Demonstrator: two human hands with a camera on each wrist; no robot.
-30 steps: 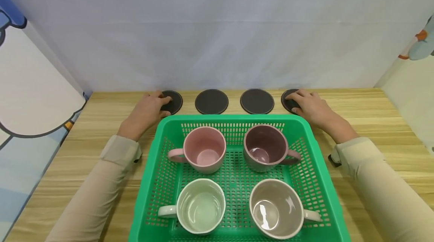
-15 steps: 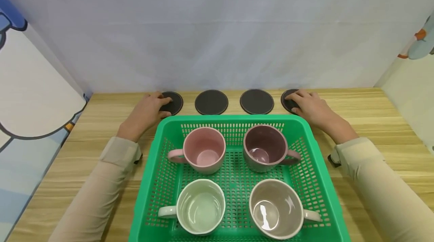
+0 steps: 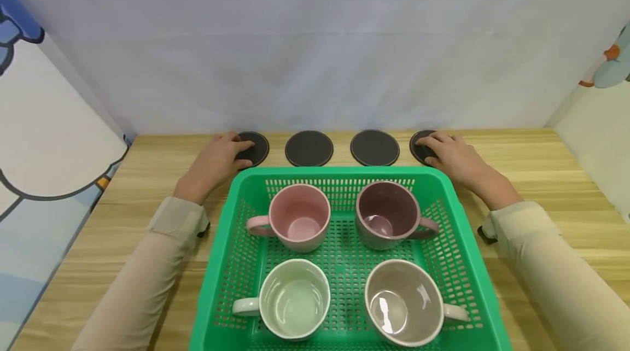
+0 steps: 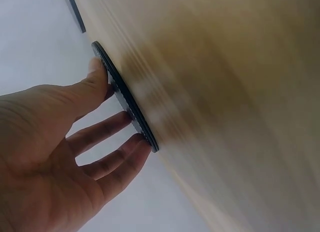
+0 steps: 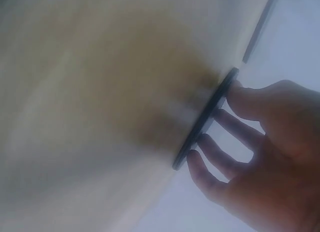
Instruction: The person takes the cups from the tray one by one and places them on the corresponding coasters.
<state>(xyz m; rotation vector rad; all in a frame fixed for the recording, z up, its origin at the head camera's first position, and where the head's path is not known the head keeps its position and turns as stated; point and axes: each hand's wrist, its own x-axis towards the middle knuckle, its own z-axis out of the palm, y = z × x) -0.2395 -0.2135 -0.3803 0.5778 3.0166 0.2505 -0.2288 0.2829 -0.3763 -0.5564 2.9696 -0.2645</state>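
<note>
My left hand [image 3: 214, 161] rests its fingertips on top of the leftmost round black coaster [image 3: 257, 150], lying flat on the wooden table. In the left wrist view the fingers and thumb spread over that coaster [image 4: 131, 101], with the thumb near one edge. Mirroring this, my right hand [image 3: 455, 158] touches the rightmost black coaster [image 3: 417, 153]. The right wrist view has its thumb and fingertips along the upper face of the coaster [image 5: 206, 118]. Between the hands, two more black coasters, one left [image 3: 309, 148] and one right [image 3: 375, 148], lie in the same row.
A green plastic basket [image 3: 339, 173] stands in front of the row, between my forearms. It holds a pink mug [image 3: 301, 211], a dark mauve mug [image 3: 386, 211], a pale green mug [image 3: 295, 299] and a beige mug [image 3: 403, 302]. A white cloth backdrop [image 3: 315, 66] rises behind the coasters.
The head view shifts very slightly. Both hands stay on their coasters, and the mugs and basket keep their places.
</note>
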